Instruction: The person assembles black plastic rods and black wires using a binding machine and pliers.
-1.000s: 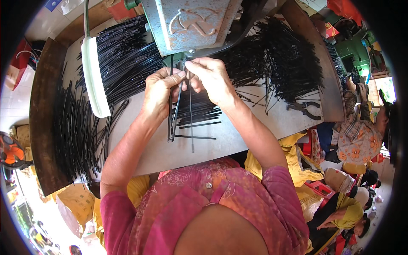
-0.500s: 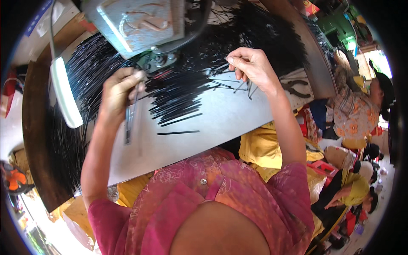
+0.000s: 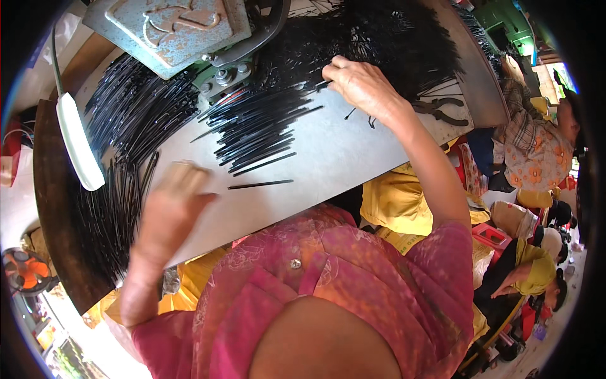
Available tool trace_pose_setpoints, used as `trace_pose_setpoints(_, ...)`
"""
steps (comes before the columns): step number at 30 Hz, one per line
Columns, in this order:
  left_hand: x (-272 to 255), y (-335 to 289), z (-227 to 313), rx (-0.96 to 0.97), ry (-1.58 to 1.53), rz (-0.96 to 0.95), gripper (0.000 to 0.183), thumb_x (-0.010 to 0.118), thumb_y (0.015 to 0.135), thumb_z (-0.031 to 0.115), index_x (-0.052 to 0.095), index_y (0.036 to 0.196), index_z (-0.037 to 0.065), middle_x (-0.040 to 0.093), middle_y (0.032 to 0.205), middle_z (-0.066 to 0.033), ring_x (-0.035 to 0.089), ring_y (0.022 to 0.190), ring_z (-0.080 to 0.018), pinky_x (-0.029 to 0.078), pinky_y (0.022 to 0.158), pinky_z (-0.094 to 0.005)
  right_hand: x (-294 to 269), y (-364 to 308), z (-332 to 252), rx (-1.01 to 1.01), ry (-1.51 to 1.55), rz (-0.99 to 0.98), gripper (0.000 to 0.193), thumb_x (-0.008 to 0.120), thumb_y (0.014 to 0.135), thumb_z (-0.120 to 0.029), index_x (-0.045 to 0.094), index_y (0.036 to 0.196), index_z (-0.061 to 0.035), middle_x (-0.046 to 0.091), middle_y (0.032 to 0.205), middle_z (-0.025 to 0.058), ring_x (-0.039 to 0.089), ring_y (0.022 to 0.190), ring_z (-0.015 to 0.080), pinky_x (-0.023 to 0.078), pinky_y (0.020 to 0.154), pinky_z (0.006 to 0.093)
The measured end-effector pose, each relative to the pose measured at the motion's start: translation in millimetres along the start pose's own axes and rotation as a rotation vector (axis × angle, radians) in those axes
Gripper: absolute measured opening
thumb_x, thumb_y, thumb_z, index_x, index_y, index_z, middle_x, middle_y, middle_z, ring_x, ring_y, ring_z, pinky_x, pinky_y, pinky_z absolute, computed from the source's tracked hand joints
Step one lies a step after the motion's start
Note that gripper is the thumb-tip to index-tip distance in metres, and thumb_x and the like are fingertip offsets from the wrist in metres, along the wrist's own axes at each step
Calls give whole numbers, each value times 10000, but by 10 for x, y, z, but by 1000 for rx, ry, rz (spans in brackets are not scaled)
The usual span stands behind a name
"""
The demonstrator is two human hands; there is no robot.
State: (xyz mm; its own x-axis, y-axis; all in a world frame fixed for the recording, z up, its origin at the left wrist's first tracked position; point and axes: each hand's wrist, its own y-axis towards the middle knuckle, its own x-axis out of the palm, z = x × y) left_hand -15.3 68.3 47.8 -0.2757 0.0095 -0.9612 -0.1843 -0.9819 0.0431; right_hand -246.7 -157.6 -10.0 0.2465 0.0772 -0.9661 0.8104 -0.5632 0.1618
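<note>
My left hand point(image 3: 173, 205) is smeared by motion above the left of the pale metal tabletop point(image 3: 315, 151); its fingers cannot be made out. Higher up and to the right, my right hand point(image 3: 360, 87) has its fingers pinched together at the end of a thin black rod point(image 3: 320, 84), beside the dark pile. A bundle of thin black rods point(image 3: 259, 126) lies side by side in the middle. One single rod point(image 3: 260, 184) lies apart, nearest to me. Above the bundle stands a worn blue-grey machine head point(image 3: 173, 28) with a bolted metal block point(image 3: 224, 79) below it.
Many more black rods lie at the left point(image 3: 136, 104), along the left edge, and in a large heap point(image 3: 404, 44) at the far right. Black-handled pliers point(image 3: 442, 110) rest on the right. A white lamp point(image 3: 80, 142) hangs at the left. Other people sit to the right.
My left hand has dropped toward me, and the thin dark piece seen in it before no longer shows. My right hand has shifted slightly left, fingers now turned down. The view has moved a little.
</note>
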Motion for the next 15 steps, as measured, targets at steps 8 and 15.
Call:
trace_pose_setpoints(8,609,391,140,221,132,95,112,520,656,47,482,758,24,419,754,-78,438,719,-220,384,643,-315,-79,90,-53,-51,-101,17,44,499,740,-45,517,756,-9,505,757,116,539,708,290,446,617,360)
trace_pose_setpoints(15,549,460,2,145,-78,163,131,531,648,-9,497,774,6,443,735,-101,453,699,-255,388,619,-342,-296,170,-90,-72,6,129,72,553,743,-78,552,768,-11,553,724,80,555,621,222,442,546,303)
